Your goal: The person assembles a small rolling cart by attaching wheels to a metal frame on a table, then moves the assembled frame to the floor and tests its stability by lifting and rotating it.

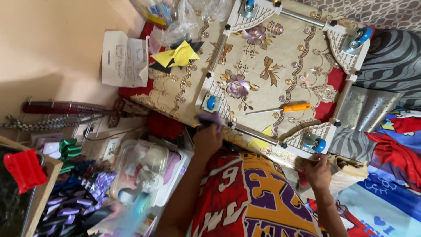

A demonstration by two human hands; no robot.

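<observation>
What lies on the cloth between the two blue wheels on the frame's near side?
In the head view, between the left blue wheel and the right blue wheel, an orange-handled screwdriver lies on the floral cloth.

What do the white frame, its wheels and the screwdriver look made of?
Frame: probably white plastic lattice panels joined by shiny metal rods. Wheels: glossy blue, likely plastic or rubber. Screwdriver: bright metal shaft, orange handle, plastic by its look.

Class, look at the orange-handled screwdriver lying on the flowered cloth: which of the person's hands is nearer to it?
The right hand looks slightly nearer, below the screwdriver at the frame's near corner, by a blue wheel. The left hand is further to the tip side, by another wheel.
</observation>
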